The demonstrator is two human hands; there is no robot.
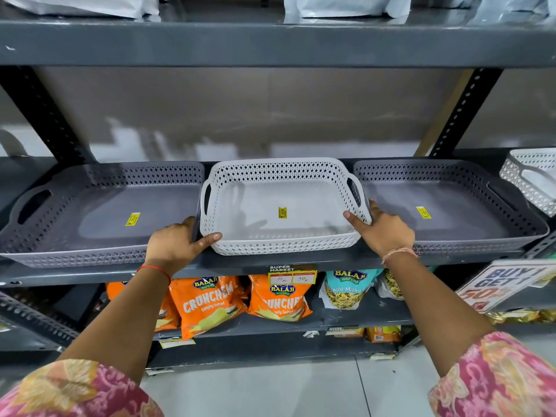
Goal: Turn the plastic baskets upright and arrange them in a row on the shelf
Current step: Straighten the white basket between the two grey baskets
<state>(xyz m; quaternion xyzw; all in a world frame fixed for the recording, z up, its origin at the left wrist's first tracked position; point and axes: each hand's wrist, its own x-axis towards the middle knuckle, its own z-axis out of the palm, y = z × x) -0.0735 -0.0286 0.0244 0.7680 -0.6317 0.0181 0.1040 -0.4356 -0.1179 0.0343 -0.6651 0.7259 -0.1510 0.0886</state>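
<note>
Nearest the camera, two patterned pink sleeves (pixel 496 377) framed the view, with bare forearms reaching up to the shelf (pixel 301 261). The left hand (pixel 177 245) clasped the front left corner of the white basket (pixel 279 206), its forefinger lying along the front wall. The right hand (pixel 383 228) clasped the front right corner, thumb inside the rim and fingers outside; each grip was therefore closed on the basket. The white basket stood upright at the shelf's front edge, between the left grey basket (pixel 99 212) and the right grey basket (pixel 445 206), both also upright and just beside it. A further white basket (pixel 532 179) lay tilted at the far right, apparently not yet set in the row.

The white basket appeared to be thin perforated plastic: probably very light, fairly stiff at the rim, and liable to flex in the lattice walls if squeezed. Its smooth base would likely slide easily on the painted shelf. The cut-out side handles or the rolled rim at the corners seemed the soundest places to hold. Snack packets (pixel 207 302) occupied the shelf below.
</note>
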